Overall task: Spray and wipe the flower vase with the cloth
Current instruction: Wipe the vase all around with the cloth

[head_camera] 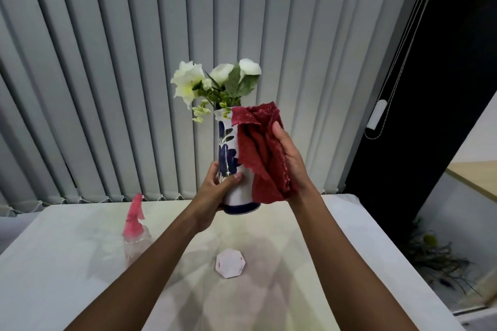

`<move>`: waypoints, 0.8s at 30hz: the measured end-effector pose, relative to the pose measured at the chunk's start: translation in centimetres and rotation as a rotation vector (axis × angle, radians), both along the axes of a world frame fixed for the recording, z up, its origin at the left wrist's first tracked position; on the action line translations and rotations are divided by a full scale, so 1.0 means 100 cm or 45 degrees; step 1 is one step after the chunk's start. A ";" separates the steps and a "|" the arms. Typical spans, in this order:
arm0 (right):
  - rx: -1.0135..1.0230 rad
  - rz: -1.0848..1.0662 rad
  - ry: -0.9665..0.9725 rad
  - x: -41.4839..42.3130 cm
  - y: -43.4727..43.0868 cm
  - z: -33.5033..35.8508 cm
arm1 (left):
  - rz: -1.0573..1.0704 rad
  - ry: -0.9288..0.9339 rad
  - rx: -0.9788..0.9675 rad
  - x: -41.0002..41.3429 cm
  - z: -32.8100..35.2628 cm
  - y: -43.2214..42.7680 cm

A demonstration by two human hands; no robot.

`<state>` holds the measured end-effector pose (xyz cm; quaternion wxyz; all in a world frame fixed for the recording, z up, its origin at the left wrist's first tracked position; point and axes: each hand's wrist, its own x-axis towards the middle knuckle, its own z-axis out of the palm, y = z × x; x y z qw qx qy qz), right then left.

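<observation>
A white flower vase (228, 148) with dark blue flower patterns and a blue base is held up above the table. It carries white flowers (215, 80) with green leaves. My left hand (215, 191) grips its lower part, thumb across the front. My right hand (289, 156) presses a dark red cloth (261, 153) flat against the vase's right side, from the rim down. The cloth hides that side of the vase. A clear spray bottle (135, 234) with a pink trigger head stands on the table at the left, apart from both hands.
The white table (67, 263) spreads below my arms. A small white octagonal coaster (230, 263) lies on it under the vase. Grey vertical blinds (134, 62) hang close behind. At the right are blind cords, a dark opening, and a plant on the floor (435, 258).
</observation>
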<state>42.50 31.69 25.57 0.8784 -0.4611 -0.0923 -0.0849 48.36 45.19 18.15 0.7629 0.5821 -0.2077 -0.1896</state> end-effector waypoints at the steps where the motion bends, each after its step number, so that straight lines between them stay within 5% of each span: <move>1: -0.059 -0.037 -0.001 0.001 0.000 0.000 | -0.005 0.003 -0.006 -0.001 -0.001 -0.001; 12: -1.301 -0.810 -0.001 -0.001 0.007 -0.051 | 0.006 0.067 -0.182 0.003 -0.003 -0.002; 24: -1.361 -0.932 -0.166 0.012 0.014 -0.032 | -0.185 0.104 -0.066 0.004 -0.013 0.010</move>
